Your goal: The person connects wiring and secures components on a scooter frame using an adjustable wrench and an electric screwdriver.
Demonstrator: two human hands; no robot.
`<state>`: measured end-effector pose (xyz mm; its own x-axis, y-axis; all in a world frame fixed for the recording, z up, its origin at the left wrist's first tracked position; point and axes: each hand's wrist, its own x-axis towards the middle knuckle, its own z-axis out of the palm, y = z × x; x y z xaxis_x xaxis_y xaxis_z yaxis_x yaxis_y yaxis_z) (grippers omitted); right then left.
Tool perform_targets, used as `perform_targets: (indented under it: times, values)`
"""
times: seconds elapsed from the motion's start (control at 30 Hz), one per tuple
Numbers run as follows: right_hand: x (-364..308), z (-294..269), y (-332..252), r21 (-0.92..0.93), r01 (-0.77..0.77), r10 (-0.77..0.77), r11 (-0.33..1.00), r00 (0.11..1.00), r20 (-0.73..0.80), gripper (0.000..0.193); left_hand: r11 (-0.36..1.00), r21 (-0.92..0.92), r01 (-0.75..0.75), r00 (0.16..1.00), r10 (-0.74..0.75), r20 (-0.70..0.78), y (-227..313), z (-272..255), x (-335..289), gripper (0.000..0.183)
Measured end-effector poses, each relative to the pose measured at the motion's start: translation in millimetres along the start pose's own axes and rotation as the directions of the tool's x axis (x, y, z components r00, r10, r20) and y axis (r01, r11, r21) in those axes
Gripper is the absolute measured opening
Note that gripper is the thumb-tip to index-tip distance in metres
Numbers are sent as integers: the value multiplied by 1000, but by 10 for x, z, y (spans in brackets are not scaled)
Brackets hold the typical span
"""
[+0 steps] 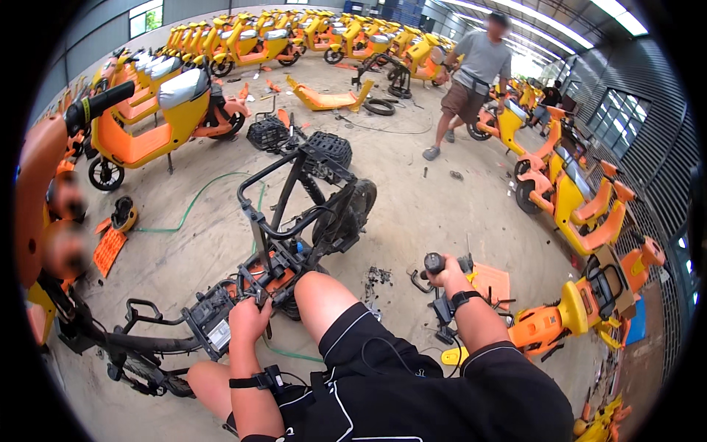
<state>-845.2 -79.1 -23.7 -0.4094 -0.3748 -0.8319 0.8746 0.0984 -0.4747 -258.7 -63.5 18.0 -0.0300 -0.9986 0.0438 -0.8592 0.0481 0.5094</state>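
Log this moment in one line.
left hand: at stripped black metal frame | right hand: holding dark rounded tool | around: yellow and orange scooters

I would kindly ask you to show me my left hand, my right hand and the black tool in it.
Left hand [249, 318]: head view, back of hand.
Right hand [446, 273]: head view, back of hand.
Black tool [434, 262]: head view, rounded end.

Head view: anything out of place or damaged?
Yes. The black scooter frame is stripped bare, unlike the panelled yellow-orange scooters parked around it. Small dark parts are strewn loose on the floor to its right; farther back lie a detached body panel and a loose tire. Breakage: can't tell.
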Motion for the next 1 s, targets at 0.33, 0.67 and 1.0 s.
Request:
perform_targets:
  times: [0.33, 0.67, 1.0]
  values:
    - [-644, 750, -1840, 60, 372, -351, 926, 792, 499, 31, 1000, 28, -4, 998, 6, -60, -54, -81, 37, 47]
    - [-456, 1142, -1914, -132, 199, -176, 971, 970, 169, 33, 793, -424, 438, 748, -583, -318, -296, -290, 38, 51]
    - [-1153, 1850, -2354, -79, 508, -443, 858, 809, 387, 37, -297, -898, -325, 391, -907, 158, -1006, -623, -104, 45]
